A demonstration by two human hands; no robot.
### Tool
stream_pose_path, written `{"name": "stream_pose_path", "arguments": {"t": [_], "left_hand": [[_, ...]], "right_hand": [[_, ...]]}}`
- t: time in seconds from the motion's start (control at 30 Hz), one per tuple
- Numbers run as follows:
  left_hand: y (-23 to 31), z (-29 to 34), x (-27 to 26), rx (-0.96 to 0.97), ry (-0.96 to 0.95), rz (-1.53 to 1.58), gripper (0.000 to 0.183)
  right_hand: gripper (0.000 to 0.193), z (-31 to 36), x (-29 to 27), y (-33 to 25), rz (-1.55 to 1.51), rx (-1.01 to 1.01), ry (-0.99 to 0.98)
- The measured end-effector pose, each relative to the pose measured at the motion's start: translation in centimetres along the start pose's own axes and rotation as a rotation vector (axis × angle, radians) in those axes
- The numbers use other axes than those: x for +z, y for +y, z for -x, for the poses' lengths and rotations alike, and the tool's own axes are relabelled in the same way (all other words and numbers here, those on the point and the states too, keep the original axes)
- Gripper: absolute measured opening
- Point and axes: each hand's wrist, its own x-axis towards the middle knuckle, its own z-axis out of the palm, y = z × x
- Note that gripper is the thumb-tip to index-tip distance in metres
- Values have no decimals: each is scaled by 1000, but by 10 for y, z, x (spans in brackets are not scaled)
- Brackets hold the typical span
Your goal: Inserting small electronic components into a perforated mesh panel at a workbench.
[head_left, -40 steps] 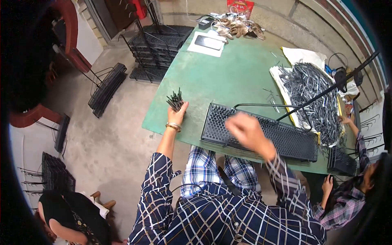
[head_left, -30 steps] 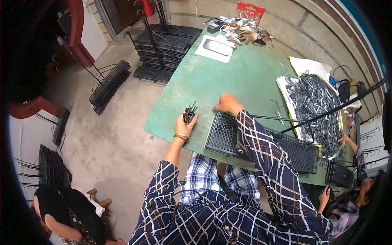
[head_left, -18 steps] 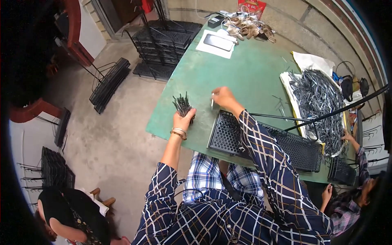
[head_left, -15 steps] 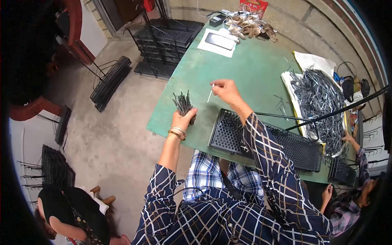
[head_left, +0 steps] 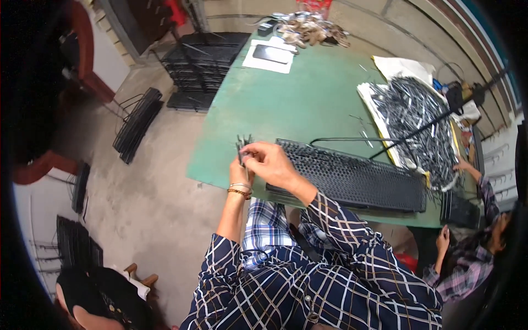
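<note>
My left hand (head_left: 241,171) is wrapped around a bundle of thin dark rods (head_left: 244,142), whose tips stick up above the fingers. My right hand (head_left: 272,165) reaches across to that bundle, its thumb and fingers pinched together at the rods. Whatever lies between those right fingertips is hidden. Just right of the hands, a long black perforated tray (head_left: 357,179) lies along the near edge of the green table (head_left: 297,99). Beyond it, a white sack (head_left: 379,113) lies open, heaped with loose dark, shiny rods (head_left: 418,118).
A long black bar (head_left: 434,120) slants up over the sack. At the far end are a phone (head_left: 270,53) on white paper and a pile of gloves (head_left: 313,30). A co-worker's hand (head_left: 465,165) touches the sack's edge. Stacked black trays (head_left: 201,63) stand left of the table.
My right hand has come left and down to the bundle; the pale thin rod it pinched no longer shows. My left hand still grips the bundle. The whole view has shifted a little.
</note>
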Motion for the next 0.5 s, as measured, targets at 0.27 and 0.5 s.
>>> {"name": "stream_pose_path", "arguments": {"t": [0.27, 0.5], "left_hand": [[14, 18, 12, 72, -67, -230, 27], [-6, 23, 20, 113, 6, -158, 25]], "right_hand": [[16, 24, 3, 10, 149, -96, 203], [12, 29, -14, 1, 219, -309, 363]]}}
